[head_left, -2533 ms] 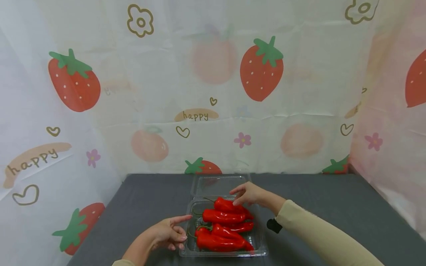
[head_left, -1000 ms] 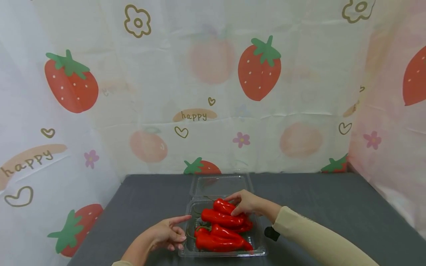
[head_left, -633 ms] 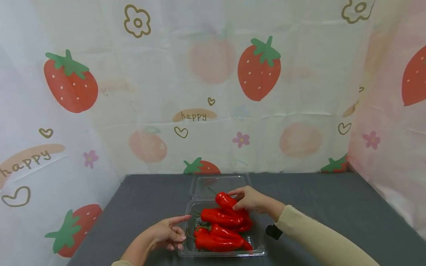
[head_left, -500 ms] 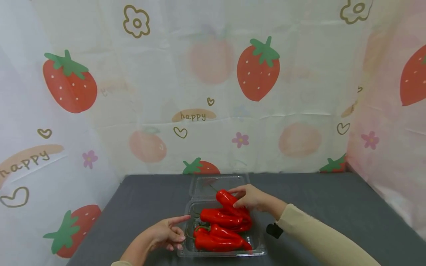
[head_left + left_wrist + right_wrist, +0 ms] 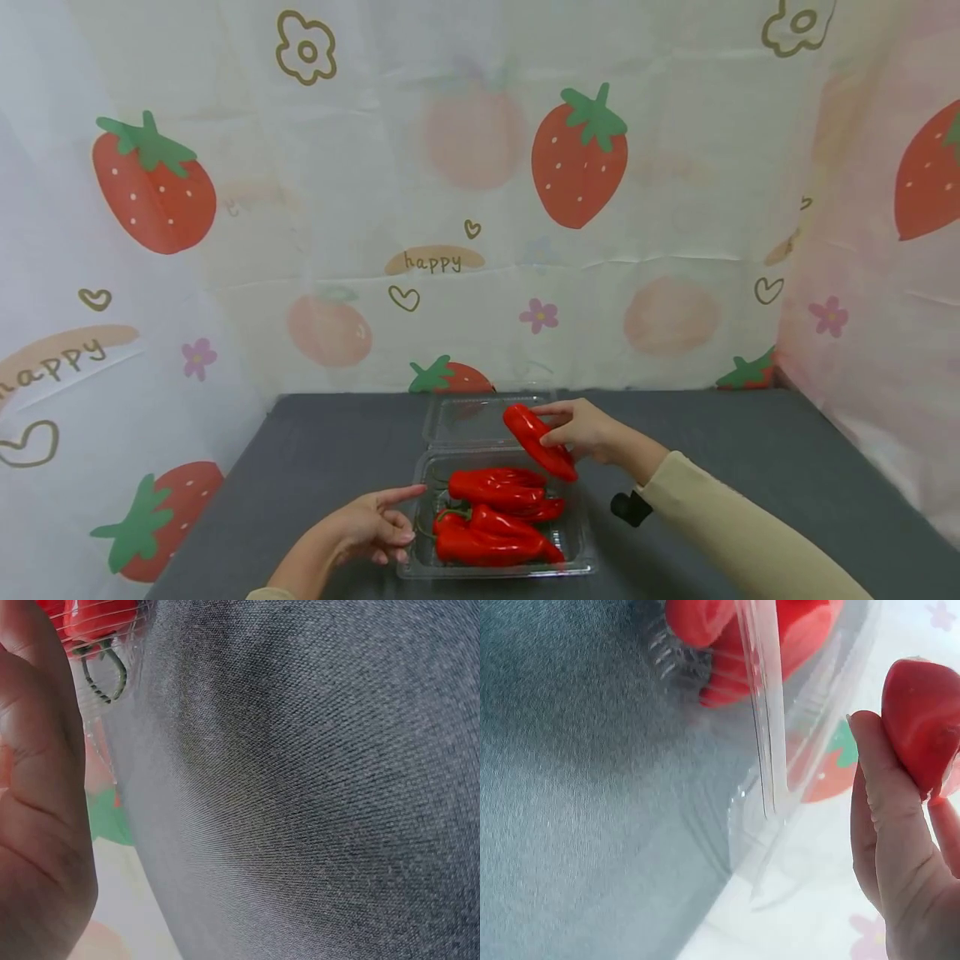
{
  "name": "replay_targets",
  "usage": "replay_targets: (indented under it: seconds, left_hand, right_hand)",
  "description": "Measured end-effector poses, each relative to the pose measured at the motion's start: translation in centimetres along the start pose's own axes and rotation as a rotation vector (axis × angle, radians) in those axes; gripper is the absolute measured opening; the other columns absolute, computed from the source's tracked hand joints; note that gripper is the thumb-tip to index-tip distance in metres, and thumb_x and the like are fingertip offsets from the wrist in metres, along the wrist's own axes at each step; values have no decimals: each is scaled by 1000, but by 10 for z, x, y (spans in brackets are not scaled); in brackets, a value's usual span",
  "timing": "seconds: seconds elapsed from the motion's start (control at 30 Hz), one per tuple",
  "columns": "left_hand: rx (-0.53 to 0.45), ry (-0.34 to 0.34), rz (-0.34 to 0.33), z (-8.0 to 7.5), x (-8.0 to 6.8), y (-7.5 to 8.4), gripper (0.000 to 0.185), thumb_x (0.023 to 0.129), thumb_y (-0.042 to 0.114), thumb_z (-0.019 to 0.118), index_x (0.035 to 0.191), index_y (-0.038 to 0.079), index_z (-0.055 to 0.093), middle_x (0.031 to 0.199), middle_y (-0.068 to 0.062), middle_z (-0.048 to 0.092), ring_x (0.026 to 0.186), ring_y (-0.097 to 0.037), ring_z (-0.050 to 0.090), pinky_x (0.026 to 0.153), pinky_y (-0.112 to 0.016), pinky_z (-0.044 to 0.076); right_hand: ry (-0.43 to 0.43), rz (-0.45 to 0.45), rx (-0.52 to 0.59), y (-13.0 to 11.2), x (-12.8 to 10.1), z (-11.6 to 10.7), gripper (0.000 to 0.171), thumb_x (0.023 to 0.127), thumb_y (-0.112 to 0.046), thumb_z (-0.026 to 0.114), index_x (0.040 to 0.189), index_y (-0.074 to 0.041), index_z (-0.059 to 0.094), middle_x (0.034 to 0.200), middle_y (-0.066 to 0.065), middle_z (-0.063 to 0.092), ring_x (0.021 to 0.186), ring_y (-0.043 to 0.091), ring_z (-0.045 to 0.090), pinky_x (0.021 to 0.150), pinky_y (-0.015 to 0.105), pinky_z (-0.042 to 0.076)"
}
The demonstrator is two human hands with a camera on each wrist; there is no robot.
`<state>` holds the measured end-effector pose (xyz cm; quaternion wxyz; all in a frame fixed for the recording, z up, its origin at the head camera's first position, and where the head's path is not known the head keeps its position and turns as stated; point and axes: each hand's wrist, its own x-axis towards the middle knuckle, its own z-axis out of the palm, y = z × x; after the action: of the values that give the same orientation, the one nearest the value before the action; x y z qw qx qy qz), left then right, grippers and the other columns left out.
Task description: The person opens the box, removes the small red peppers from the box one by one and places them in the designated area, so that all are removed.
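One pepper lifted above the box

One red pepper (image 5: 540,442) is pinched between the thumb and fingers of the right hand (image 5: 588,432), tilted in the air over the far edge of the clear plastic box (image 5: 581,546), whose lid (image 5: 468,417) lies open behind it. The other peppers (image 5: 495,517) lie in the box. The left hand (image 5: 371,529) rests on the grey table (image 5: 315,454) just beside the box, forefinger straight and touching its rim, other fingers loosely curled, holding nothing.

A table covered in dark grey cloth (image 5: 750,450) carries the things. A clear plastic clamshell tray (image 5: 581,569) lies directly on it near the middle, its hinged lid (image 5: 465,421) folded open flat on the cloth behind.
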<state>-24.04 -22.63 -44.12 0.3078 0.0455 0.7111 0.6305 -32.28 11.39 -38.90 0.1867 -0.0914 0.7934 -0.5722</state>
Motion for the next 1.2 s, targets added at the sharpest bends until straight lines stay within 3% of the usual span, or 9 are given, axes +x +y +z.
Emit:
replay_targets:
  seconds: [0.83,1.2]
  left_hand:
    - [-22,-23,-16,-2,2,-4,73,90,-7,60,153,-1,22,77,0,64,60,-9,63,49,-16,46]
    - [-28,-25,-14,-1,1,-1,74,90,-7,60,153,-1,22,77,1,64,60,-8,64,49,-16,47]
  right_hand:
    - [103,-4,107,-2,-7,-30,56,92,-1,62,144,4,41,134,30,46,106,40,57,75,51,55]
    - [222,4,145,-1,-12,-40,58,94,-3,61,147,2,38,138,31,44,110,40,52,78,50,55]
